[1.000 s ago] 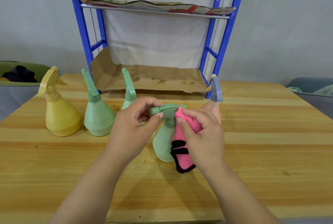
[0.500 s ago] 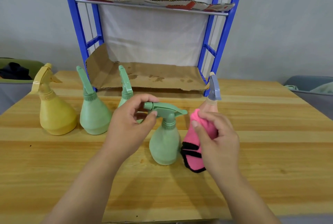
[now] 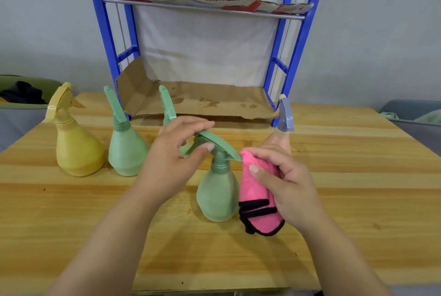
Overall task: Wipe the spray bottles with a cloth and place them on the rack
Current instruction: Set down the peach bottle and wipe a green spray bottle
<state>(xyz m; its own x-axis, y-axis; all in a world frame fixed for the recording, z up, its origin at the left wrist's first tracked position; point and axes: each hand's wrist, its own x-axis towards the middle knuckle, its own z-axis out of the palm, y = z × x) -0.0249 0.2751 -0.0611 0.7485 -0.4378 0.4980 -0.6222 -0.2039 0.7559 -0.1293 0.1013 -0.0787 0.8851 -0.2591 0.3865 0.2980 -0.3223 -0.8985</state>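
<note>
The green spray bottle [image 3: 217,190] stands upright on the wooden table [image 3: 358,200], its nozzle pointing right toward my cloth. My left hand [image 3: 171,164] pinches the trigger head from the left; my right hand [image 3: 286,188] clutches the pink cloth [image 3: 256,190] just beside the bottle's right flank. Behind stand a yellow bottle [image 3: 76,148], two green ones and a pink one, before the blue rack [image 3: 296,40].

A plain grey wall [image 3: 381,33] stands behind a light wooden table [image 3: 358,200]. Bins, possibly holding cloth, sit low at the left [image 3: 14,107] and right [image 3: 410,117] edges.
</note>
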